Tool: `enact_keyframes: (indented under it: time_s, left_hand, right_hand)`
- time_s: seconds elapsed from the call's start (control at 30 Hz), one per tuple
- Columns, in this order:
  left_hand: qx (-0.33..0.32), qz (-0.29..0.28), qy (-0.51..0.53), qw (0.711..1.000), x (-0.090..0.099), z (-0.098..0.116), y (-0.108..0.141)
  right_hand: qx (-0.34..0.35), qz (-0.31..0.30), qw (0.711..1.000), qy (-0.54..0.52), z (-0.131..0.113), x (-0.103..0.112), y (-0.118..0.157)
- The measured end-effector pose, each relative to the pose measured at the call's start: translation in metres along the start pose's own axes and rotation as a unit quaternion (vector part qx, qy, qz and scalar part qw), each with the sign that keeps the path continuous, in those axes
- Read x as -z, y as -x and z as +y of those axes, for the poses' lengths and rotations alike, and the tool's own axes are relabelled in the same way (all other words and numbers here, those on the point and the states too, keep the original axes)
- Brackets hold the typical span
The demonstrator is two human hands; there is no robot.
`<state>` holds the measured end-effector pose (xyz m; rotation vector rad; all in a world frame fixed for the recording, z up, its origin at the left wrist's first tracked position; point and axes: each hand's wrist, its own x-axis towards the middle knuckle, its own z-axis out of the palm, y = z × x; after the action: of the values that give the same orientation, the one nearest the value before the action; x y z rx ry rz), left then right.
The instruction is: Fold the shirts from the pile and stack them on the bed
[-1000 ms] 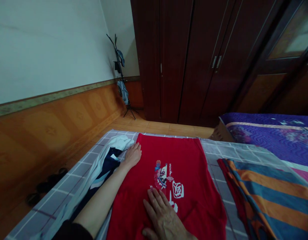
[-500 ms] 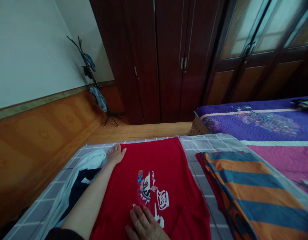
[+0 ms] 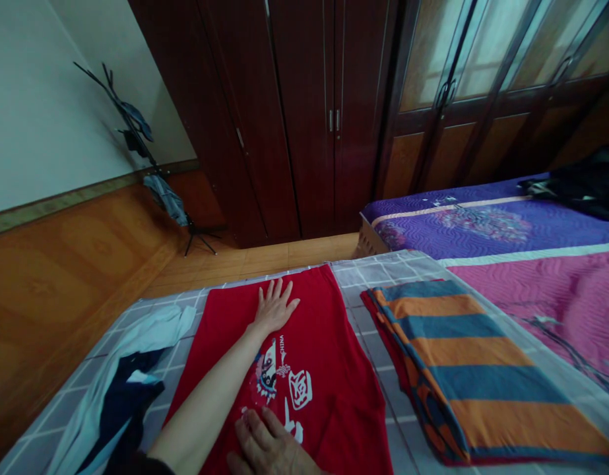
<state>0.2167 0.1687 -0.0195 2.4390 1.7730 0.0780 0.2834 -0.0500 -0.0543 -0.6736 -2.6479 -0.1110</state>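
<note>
A red shirt [image 3: 304, 316] with a white and coloured print lies spread on a grey checked cloth [image 3: 383, 264]. My left hand [image 3: 274, 307] rests on its far part, palm down with fingers spread. Near the bottom edge, my right hand [image 3: 272, 445] lies flat on the shirt beside the print, its fingers slightly bent and holding nothing. To the right sits a folded orange and blue striped garment [image 3: 482, 369], with red fabric showing under it. A crumpled white and navy garment [image 3: 121, 382] is at the left.
Beyond the checked surface stand a dark red wardrobe [image 3: 304, 132] and a thin rack [image 3: 150, 158] with clothes on it. A bed with a purple and pink cover [image 3: 482, 224] is at the right, with dark cloth [image 3: 586, 185] on top.
My left hand has moved right, from the shirt's far left corner onto its upper middle. My right hand stays near the print. The camera view has turned slightly to the right.
</note>
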Motion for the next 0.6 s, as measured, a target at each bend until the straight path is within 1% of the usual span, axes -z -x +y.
enact_keyframes:
  time_s: [0.07, 0.13, 0.2, 0.23, 0.27, 0.33, 0.47, 0.53, 0.6]
  left_hand:
    - [-0.017, -0.008, 0.012, 1.000, 0.004, 0.007, 0.002]
    - [-0.024, -0.020, 0.029, 0.999, 0.010, 0.010, 0.008]
    - [-0.036, -0.030, 0.051, 0.998, 0.020, 0.007, 0.021]
    - [-0.045, -0.031, 0.063, 0.996, 0.026, 0.003, 0.032]
    - [-0.053, -0.031, 0.074, 0.995, 0.033, -0.001, 0.046]
    - [-0.066, -0.021, 0.094, 0.993, 0.046, -0.012, 0.081]
    - [-0.076, 0.045, 0.148, 0.985, 0.067, -0.033, 0.166]
    - [-0.061, 0.070, 0.170, 0.981, 0.073, -0.043, 0.206]
    - [-0.041, 0.070, 0.171, 0.982, 0.072, -0.051, 0.243]
  right_hand:
    - [-0.011, -0.019, 0.999, -0.034, -0.001, 0.012, 0.002]
    - [-0.024, -0.035, 0.995, -0.087, -0.003, 0.029, 0.004]
    - [-0.044, -0.054, 0.987, -0.145, -0.005, 0.046, 0.006]
    - [-0.055, -0.065, 0.982, -0.168, -0.005, 0.053, 0.007]
    - [-0.066, -0.075, 0.978, -0.185, -0.006, 0.058, 0.007]
    - [-0.078, -0.088, 0.971, -0.206, -0.006, 0.063, 0.006]
    - [-0.113, -0.070, 0.964, -0.229, -0.005, 0.064, 0.002]
    - [-0.131, -0.044, 0.962, -0.235, -0.001, 0.071, -0.001]
    - [-0.152, -0.021, 0.961, -0.231, 0.003, 0.084, -0.003]
